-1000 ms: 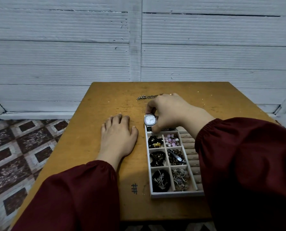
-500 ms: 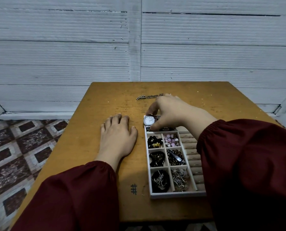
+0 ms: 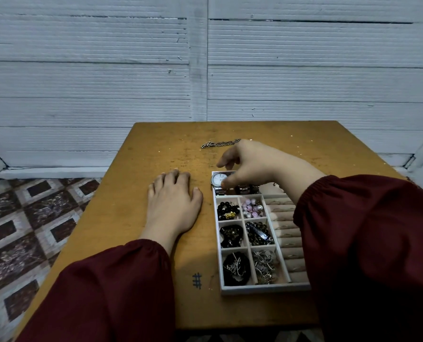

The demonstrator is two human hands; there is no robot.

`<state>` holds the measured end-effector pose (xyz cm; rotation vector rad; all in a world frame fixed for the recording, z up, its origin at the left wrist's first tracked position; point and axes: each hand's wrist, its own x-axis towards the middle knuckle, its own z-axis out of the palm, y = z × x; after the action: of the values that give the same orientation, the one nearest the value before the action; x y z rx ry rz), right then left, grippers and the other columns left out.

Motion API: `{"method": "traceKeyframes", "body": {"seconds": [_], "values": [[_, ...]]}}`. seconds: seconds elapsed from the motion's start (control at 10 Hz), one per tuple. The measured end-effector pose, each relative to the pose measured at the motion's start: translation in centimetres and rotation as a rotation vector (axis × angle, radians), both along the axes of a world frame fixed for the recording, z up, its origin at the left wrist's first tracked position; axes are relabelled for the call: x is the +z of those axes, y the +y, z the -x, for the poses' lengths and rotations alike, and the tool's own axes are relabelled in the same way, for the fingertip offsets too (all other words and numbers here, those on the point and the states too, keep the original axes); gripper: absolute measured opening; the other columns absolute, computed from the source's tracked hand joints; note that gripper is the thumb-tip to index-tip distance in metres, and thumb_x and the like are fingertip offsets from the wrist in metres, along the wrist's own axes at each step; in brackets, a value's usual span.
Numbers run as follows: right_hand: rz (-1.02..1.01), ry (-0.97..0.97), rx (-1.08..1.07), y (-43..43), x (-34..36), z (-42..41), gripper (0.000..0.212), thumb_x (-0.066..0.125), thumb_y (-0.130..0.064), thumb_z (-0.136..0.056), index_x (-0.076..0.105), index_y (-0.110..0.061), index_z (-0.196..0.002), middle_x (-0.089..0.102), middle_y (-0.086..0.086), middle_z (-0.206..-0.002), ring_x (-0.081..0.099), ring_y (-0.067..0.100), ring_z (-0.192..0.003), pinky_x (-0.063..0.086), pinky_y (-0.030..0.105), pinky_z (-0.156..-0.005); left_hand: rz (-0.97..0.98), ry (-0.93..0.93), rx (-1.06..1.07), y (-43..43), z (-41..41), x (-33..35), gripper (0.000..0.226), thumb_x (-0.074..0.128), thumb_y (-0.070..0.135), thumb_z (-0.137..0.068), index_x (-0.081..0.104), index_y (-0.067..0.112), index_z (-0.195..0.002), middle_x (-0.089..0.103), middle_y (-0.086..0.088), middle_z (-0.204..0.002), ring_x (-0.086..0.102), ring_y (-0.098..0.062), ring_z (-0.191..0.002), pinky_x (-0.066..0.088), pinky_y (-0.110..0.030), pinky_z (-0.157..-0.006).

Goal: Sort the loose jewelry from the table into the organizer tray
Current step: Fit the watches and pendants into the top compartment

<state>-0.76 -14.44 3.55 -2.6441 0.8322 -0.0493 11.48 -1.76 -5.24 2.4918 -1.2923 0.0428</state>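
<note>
Head view: watch (image 3: 217, 179), upright a second ago, now lies in tray (image 3: 264, 288), far compartment, under right hand (image 3: 254, 164); fingers loosened, thumb touching. Left hand (image 3: 174, 206) flat. Chain (image 3: 217, 143) beyond fingertips unsorted.

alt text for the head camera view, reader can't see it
A person's right hand touches its thumb to a silver white-dial wristwatch lying in the far compartment of a white divided organizer tray of jewelry. The left hand lies flat on the brown wooden table beside it; a silver link chain lies loose beyond.

One tray (image 3: 264, 289), one watch (image 3: 217, 180), one chain (image 3: 217, 143), two hands (image 3: 174, 206) (image 3: 253, 164).
</note>
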Motion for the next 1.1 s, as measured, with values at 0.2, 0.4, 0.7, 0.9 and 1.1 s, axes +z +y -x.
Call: {"method": "traceKeyframes", "body": {"seconds": [0.2,0.4,0.7,0.9,1.1], "values": [[-0.023,-0.013,0.006,0.08,-0.32,0.06,0.033,0.079,-0.026,-0.07,0.072,-0.022,-0.103,0.07,-0.007,-0.098,0.064,0.012,-0.092,0.052,0.028,-0.084,-0.002,-0.002,-0.003,0.06,-0.01,0.01,0.051,0.034,0.045,-0.094,0.037,0.024,-0.141,0.032,-0.003,-0.151,0.022,-0.025,-0.139,0.016,-0.043,-0.113],[-0.041,-0.014,0.01,0.18,-0.32,0.31,0.035,0.08,-0.024,-0.071,0.071,-0.02,-0.105,0.07,-0.005,-0.102,0.064,0.013,-0.095,0.05,0.025,-0.083,-0.008,-0.003,-0.005,0.07,0.01,0.1,0.051,0.034,0.045,-0.095,0.037,0.023,-0.141,0.031,-0.003,-0.151,0.022,-0.025,-0.139,0.016,-0.043,-0.113],[0.011,0.002,0.042,0.51,-0.68,-0.09,0.043,0.08,-0.035,-0.068,0.069,-0.023,-0.107,0.069,-0.007,-0.104,0.063,0.013,-0.096,0.052,0.033,-0.088,-0.016,-0.003,-0.005,0.08,0.04,0.12,0.051,0.033,0.045,-0.095,0.036,0.024,-0.142,0.03,-0.002,-0.152,0.021,-0.024,-0.14,0.015,-0.043,-0.113],[0.136,0.027,0.039,0.57,-0.62,-0.07,0.043,0.078,-0.036,-0.063,0.068,-0.028,-0.105,0.068,-0.01,-0.1,0.058,0.013,-0.098,0.044,0.026,-0.086,-0.006,-0.005,0.002,0.01,0.03,-0.1,0.051,0.034,0.045,-0.094,0.037,0.024,-0.141,0.03,-0.002,-0.152,0.021,-0.025,-0.14,0.015,-0.044,-0.114],[0.17,0.021,0.055,0.4,-0.83,-0.19,0.044,0.077,-0.039,-0.063,0.068,-0.03,-0.105,0.068,-0.011,-0.104,0.057,0.014,-0.101,0.043,0.026,-0.084,-0.009,-0.005,0.0,-0.02,-0.02,-0.1,0.052,0.034,0.046,-0.094,0.037,0.024,-0.141,0.03,-0.002,-0.152,0.021,-0.025,-0.14,0.015,-0.045,-0.114]]}}
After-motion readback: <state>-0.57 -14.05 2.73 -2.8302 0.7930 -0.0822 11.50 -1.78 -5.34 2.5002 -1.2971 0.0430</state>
